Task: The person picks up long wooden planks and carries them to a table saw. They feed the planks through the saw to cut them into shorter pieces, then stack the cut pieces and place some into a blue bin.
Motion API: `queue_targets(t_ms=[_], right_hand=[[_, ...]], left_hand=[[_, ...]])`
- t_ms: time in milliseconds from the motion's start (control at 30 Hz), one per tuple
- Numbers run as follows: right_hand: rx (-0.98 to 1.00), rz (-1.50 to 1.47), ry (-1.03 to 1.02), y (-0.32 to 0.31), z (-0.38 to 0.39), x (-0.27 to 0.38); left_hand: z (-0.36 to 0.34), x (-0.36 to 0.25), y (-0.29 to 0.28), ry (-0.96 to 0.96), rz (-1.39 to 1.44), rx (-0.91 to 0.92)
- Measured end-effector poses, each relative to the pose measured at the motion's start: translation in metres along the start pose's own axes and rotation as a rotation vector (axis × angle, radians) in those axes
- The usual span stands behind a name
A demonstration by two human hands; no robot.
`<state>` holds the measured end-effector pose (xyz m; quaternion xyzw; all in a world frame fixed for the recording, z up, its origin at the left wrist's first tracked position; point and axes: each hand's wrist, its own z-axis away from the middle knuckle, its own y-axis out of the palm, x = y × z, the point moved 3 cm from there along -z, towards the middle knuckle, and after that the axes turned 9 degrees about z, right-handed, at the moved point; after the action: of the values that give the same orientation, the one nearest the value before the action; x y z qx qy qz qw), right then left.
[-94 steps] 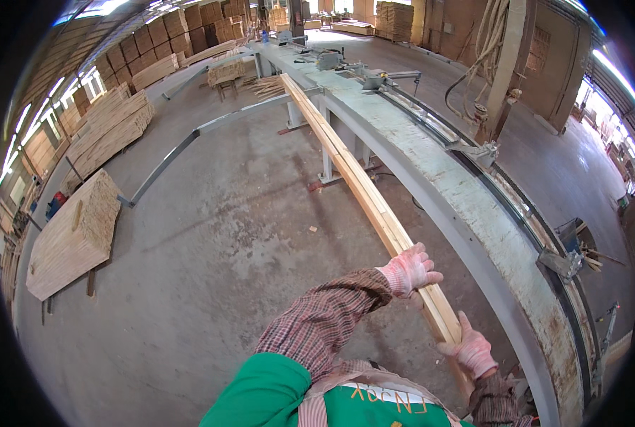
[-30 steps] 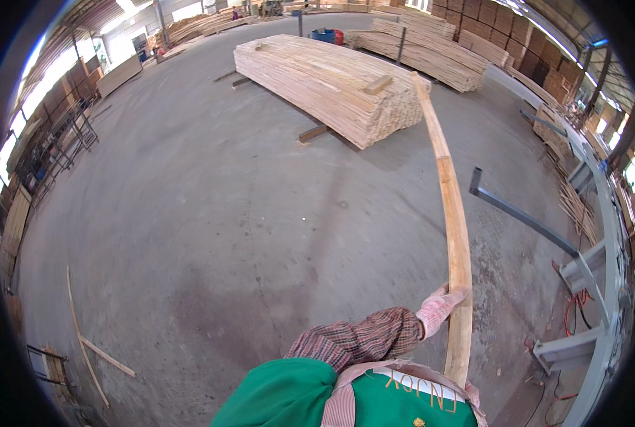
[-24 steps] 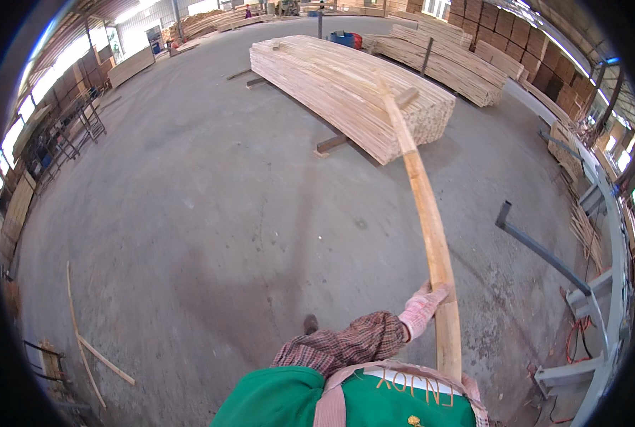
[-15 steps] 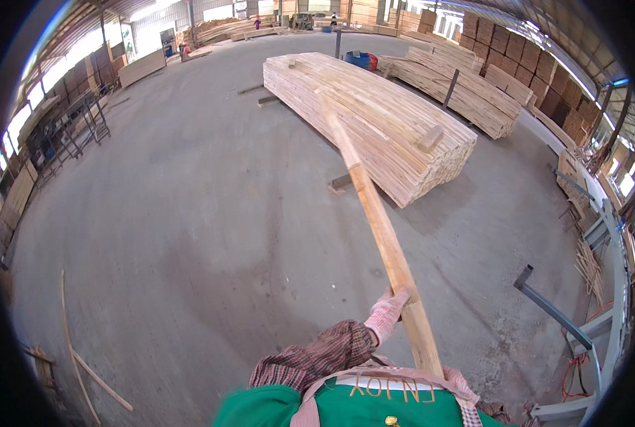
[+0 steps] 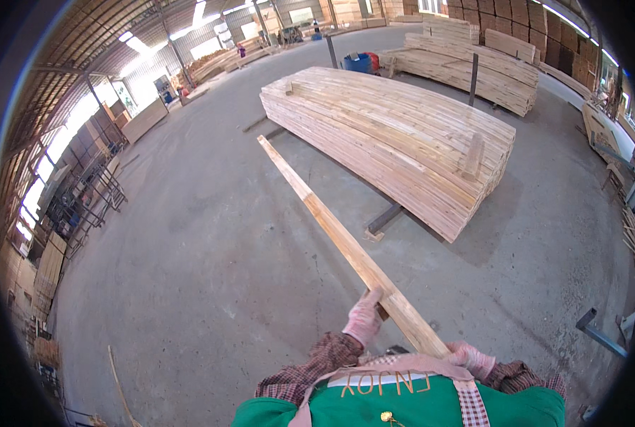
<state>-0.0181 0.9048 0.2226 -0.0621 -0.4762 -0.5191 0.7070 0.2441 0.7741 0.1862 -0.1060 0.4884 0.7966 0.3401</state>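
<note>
A long, narrow wooden board (image 5: 346, 252) slants away from my body toward the far left, its far end above the floor beside a lumber stack. My left hand (image 5: 366, 317), in a pale pinkish work glove, is closed around the board's left side partway along it. Close to my apron, my right hand (image 5: 472, 358), gloved alike, is closed at the board's near end; its fingertips are partly hidden. The large stack of planks (image 5: 395, 146) lies ahead to the right, with a short wood block (image 5: 474, 155) on top.
Dark bearers (image 5: 384, 220) stick out from under the stack. Upright metal posts (image 5: 474, 78) stand behind it, near a second lumber pile (image 5: 467, 67) and a blue drum (image 5: 358, 62). A metal arm (image 5: 602, 333) juts in at right. Loose strips (image 5: 122, 384) lie lower left.
The board's far end has swung left, off the stack's outline to beside it. My left hand has shifted slightly left, and my right hand has come into fuller view. The whole view has turned.
</note>
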Motion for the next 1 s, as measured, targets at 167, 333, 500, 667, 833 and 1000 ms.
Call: queue_targets(t_ms=[167, 333, 500, 667, 833, 1000], right_hand=[[-0.086, 0.145, 0.056, -0.045, -0.119, 0.076], [-0.095, 0.200, 0.168, -0.070, -0.244, 0.135], [-0.085, 0.272, 0.116, -0.065, -0.357, 0.249], [-0.081, 0.215, 0.131, -0.074, -0.457, 0.343], [-0.101, 0.118, 0.126, -0.119, -0.567, 0.427], [-0.066, 0.236, 0.130, -0.169, -0.668, 0.556]], left_hand=[[-0.076, -0.054, -0.002, -0.289, 0.219, 0.041], [-0.184, -0.137, -0.017, -0.314, 0.245, -0.088], [-0.290, -0.257, -0.015, -0.384, 0.321, -0.050], [-0.381, -0.357, 0.008, -0.383, 0.275, -0.058], [-0.507, -0.432, 0.020, -0.333, 0.243, -0.006], [-0.652, -0.516, 0.055, -0.381, 0.275, 0.055]])
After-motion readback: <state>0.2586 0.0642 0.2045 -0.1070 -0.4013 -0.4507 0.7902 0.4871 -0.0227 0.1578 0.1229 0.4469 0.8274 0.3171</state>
